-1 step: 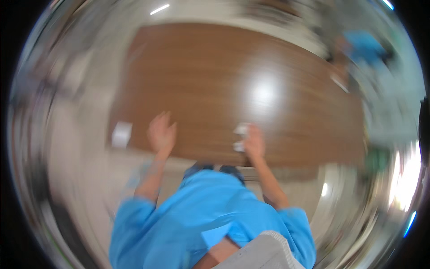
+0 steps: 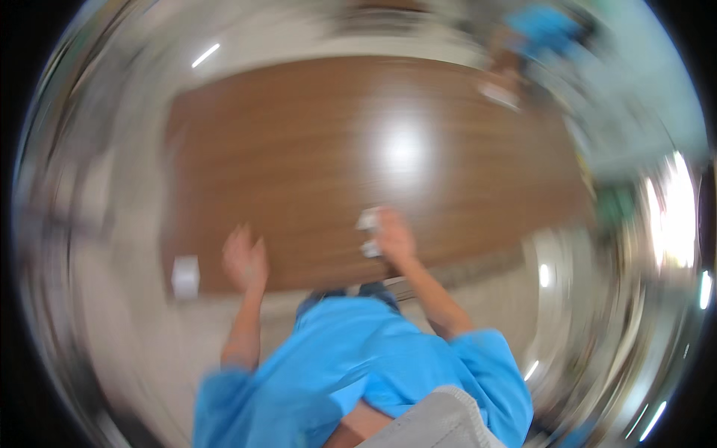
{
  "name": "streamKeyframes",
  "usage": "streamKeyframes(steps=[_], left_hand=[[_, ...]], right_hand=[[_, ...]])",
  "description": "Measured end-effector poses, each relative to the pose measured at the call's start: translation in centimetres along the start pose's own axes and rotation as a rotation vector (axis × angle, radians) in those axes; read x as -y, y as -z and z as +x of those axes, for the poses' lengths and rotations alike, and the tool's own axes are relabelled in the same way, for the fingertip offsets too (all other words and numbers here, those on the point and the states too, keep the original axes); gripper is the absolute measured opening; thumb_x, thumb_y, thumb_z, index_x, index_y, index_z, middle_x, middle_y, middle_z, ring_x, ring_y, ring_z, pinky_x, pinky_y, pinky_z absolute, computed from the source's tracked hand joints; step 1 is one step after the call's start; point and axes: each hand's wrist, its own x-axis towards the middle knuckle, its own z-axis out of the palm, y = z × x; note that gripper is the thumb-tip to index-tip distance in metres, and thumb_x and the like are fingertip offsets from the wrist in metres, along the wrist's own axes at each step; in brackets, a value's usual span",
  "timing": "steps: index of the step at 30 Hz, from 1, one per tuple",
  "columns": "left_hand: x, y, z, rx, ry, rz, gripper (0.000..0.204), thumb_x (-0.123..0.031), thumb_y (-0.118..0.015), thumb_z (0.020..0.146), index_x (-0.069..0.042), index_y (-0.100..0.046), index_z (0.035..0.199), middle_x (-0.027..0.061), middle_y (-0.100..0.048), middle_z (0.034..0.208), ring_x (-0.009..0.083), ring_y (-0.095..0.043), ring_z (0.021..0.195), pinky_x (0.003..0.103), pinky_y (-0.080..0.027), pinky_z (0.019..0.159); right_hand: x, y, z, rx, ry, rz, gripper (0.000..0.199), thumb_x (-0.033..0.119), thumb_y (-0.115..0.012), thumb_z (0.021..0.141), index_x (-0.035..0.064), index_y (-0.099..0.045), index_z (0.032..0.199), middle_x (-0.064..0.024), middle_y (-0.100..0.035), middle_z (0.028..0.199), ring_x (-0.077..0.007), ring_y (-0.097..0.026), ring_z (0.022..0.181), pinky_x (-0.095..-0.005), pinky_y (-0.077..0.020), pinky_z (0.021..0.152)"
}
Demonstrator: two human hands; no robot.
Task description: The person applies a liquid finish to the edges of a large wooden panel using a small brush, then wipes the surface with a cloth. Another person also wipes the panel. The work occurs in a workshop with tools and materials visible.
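My left hand (image 2: pixel 245 259) is over the near left part of the brown table (image 2: pixel 299 142). Its fingers are apart and hold nothing. My right hand (image 2: pixel 394 237) is near the table's front edge, at the middle, right beside two small white pieces, an upper one (image 2: pixel 367 219) and a lower one (image 2: pixel 371 249). Motion smears its fingers, so whether it grips either piece cannot be told. What kind of things the pieces are is too blurred to make out. A white box-like block (image 2: pixel 185 278) stands at the table's near left corner, left of my left hand.
Across the table at the far right, a person in blue (image 2: pixel 544 31) has a hand by a flat white item (image 2: pixel 499 95). A green object (image 2: pixel 615 204) is beyond the table's right end. Bright light comes from the right.
The whole view has turned and shifted, so the table and far person appear further left. My hands keep about the same places beside the white things.
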Motion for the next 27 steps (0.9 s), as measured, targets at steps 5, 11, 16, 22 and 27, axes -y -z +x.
streamKeyframes(steps=[5, 11, 16, 22, 27], left_hand=[[2.4, -1.5, -0.9, -0.241, -0.166, 0.244, 0.06, -0.054, -0.055, 0.108, -0.008, -0.065, 0.145, 0.0196, -0.063, 0.149, 0.0409, -0.058, 0.136, 0.058, -0.044, 0.114], [9.1, -6.2, 1.4, 0.156, 0.053, 0.318, 0.064, -0.053, -0.029, 0.115, -0.016, -0.035, 0.167, 0.0082, -0.033, 0.174, 0.0357, -0.03, 0.159, 0.055, -0.023, 0.127], [9.1, -6.4, 1.8, 0.152, 0.108, 0.348, 0.063, -0.051, -0.027, 0.115, -0.019, -0.031, 0.169, 0.0062, -0.032, 0.175, 0.0351, -0.028, 0.16, 0.056, -0.023, 0.127], [3.9, -9.3, 4.4, -0.1, -0.19, 0.565, 0.048, -0.038, -0.046, 0.113, -0.015, -0.052, 0.155, 0.0107, -0.053, 0.157, 0.0388, -0.054, 0.137, 0.059, -0.042, 0.112], [-11.3, -12.8, 1.2, 0.007, -0.502, 0.289, 0.049, -0.033, -0.049, 0.11, -0.006, -0.053, 0.15, 0.0158, -0.052, 0.157, 0.0397, -0.055, 0.136, 0.058, -0.051, 0.104]], right_hand=[[3.9, -1.1, 1.5, -0.18, 0.096, -0.003, 0.063, 0.027, -0.065, 0.095, 0.0033, -0.052, 0.151, -0.0155, -0.046, 0.163, -0.0324, -0.039, 0.154, -0.0463, -0.0292, 0.129], [7.9, -4.8, 1.0, -0.308, -0.037, 0.051, 0.062, 0.014, -0.071, 0.09, 0.0023, -0.052, 0.148, -0.0182, -0.046, 0.162, -0.0337, -0.04, 0.154, -0.0477, -0.0302, 0.129], [8.5, -5.7, -6.7, -0.457, 0.145, 0.264, 0.05, 0.005, -0.071, 0.087, 0.0003, -0.06, 0.136, -0.019, -0.055, 0.151, -0.0348, -0.047, 0.147, -0.0482, -0.038, 0.124], [1.0, -4.4, -12.6, -0.851, -0.46, 0.933, 0.027, 0.009, -0.071, 0.093, 0.0074, -0.07, 0.119, -0.0174, -0.068, 0.127, -0.0339, -0.061, 0.128, -0.0436, -0.0491, 0.108], [-9.2, -2.4, -22.1, -1.208, -1.062, 0.915, 0.037, 0.004, -0.061, 0.095, 0.0014, -0.071, 0.13, -0.0181, -0.075, 0.122, -0.0338, -0.071, 0.114, -0.0389, -0.0531, 0.104]])
